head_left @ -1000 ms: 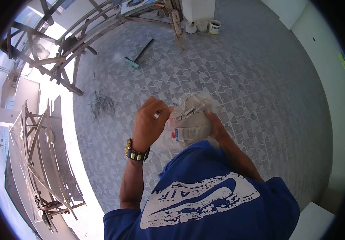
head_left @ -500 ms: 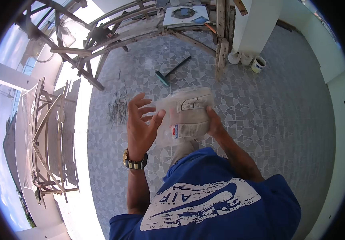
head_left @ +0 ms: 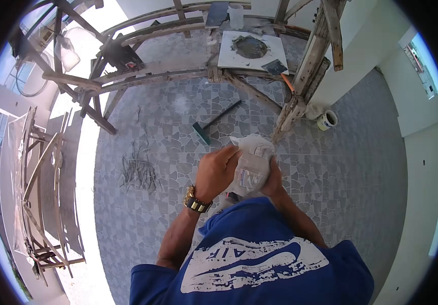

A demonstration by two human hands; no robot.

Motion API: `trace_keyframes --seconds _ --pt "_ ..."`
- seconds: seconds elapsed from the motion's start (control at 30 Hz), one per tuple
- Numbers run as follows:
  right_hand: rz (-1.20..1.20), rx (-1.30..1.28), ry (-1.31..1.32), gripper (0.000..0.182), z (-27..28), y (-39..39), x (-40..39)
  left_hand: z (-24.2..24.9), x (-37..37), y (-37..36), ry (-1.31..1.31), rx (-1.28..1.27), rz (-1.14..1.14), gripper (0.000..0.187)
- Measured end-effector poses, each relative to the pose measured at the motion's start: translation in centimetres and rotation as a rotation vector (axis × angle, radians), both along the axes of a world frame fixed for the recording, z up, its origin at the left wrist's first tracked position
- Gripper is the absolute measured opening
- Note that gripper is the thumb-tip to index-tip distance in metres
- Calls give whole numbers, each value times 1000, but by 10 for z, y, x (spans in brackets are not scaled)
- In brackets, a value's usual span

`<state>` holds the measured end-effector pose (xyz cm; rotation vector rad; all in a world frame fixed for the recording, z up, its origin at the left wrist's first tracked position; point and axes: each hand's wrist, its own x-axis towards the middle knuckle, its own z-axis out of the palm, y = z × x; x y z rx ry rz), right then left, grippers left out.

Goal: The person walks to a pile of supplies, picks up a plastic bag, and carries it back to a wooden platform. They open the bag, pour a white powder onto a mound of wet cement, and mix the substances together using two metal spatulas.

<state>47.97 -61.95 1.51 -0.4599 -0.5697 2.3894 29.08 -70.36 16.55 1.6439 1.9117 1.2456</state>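
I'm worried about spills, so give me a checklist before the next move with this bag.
1. Right hand steadying the plastic bag: ok, gripping its side.
2. Left hand pinching the bag: cannot tell, grip hidden at its edge.
3. Bag sealed: cannot tell from this angle.
4. Orange-handled putty knife fully on the white board: not ok, handle overhangs the edge.
5. Floor ahead clear: not ok, broom lies there.
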Motion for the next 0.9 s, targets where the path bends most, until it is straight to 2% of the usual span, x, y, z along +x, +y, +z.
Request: trace_keyframes --seconds 0.07,0.13,0.2,0.27,0.37,0.47,0.57,0.63,0.67,0.77,0.9 --pt "29 -19 -76 68 -6 20 -22 -4 -19 24 -6 2 -6 11" --pt "126 120 -170 61 -11 42 -39 -10 -42 49 10 13 -5 12" --pt "283 157 -340 57 -22 77 -61 -15 -68 74 82 14 -9 12" --pt "494 85 -599 55 -45 122 -79 -18 -99 102 168 -7 -18 12" --pt "423 887 -835 44 -48 179 -105 -23 -153 145 320 -54 -54 12" --pt "90 1059 -674 41 7 238 -164 -19 -213 193 481 -59 -80 12" --pt "18 1406 -606 43 54 298 -229 -10 -271 240 692 -140 -144 16" --pt "-18 1580 -531 37 75 327 -276 -7 -303 265 744 -150 -153 20" --pt "-26 1656 -499 34 78 336 -294 -2 -315 278 774 -159 -173 21" --pt "19 1629 -578 29 71 374 -350 -2 -361 323 836 -158 -228 26" --pt "-150 1678 -592 13 57 404 -403 -14 -419 372 929 -139 -319 25"
